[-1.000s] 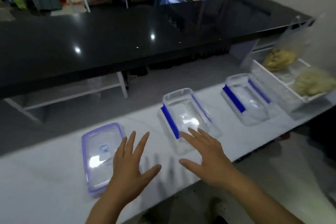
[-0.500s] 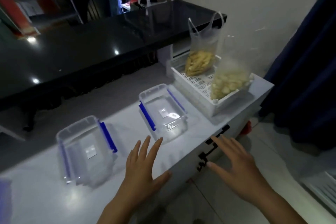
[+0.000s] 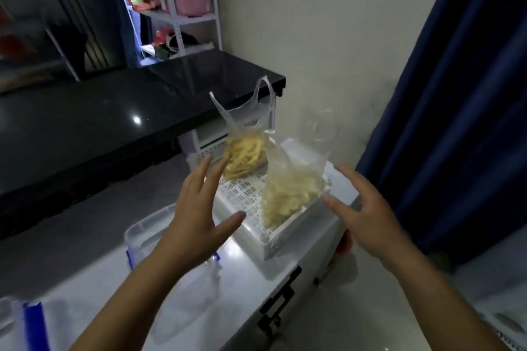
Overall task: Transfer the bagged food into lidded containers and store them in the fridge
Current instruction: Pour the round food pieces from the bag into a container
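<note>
Two clear plastic bags of food stand in a white slotted basket on the white surface. The far bag holds yellow strips; the near bag holds pale pieces. My left hand hovers with fingers spread at the basket's left side, partly over a clear lidded container with blue clips. My right hand is spread at the basket's right side, close to the near bag. Neither hand holds anything. Another container shows at the lower left edge.
The white surface carries a black latch on its front. A black glossy counter runs behind, a white shelf rack stands at the back, and a dark blue curtain hangs to the right.
The view has swung right, from the row of containers to the basket. Both hands have risen and moved forward to either side of the basket with the bags.
</note>
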`<move>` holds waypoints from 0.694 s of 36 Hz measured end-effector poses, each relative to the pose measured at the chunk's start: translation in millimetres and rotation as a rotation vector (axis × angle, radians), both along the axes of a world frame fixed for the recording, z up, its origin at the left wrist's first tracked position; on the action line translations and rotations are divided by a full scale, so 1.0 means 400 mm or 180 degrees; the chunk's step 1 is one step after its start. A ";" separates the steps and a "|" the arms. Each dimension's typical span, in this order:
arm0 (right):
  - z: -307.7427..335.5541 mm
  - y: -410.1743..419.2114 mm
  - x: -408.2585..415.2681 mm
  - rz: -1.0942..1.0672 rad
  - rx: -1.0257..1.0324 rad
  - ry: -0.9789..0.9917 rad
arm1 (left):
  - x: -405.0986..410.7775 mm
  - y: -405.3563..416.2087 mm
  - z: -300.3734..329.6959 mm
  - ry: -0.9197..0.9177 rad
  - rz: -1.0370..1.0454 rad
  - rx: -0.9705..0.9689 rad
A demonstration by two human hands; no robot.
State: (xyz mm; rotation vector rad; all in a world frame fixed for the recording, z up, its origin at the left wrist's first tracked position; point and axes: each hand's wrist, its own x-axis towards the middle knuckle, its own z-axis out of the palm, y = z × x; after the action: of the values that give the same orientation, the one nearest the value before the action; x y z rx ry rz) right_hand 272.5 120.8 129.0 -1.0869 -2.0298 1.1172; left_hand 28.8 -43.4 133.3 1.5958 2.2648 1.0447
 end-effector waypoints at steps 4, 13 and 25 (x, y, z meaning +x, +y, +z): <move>0.055 0.147 -0.061 -0.0468 -0.0703 0.0707 | -0.038 0.197 0.038 -0.0034 0.0005 0.0366; 0.057 0.390 -0.190 -0.0625 -0.1223 0.0506 | -0.054 0.490 0.009 -0.0046 -0.0050 0.0413; 0.090 0.358 -0.102 0.0579 -0.0115 0.0193 | 0.032 0.665 0.055 -0.0131 0.0481 0.0759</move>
State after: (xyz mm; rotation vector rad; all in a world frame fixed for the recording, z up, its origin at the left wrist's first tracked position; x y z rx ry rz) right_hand 231.6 264.0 165.0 -0.8878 -2.1007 1.2662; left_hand 41.7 222.8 155.5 1.4863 2.3371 1.4199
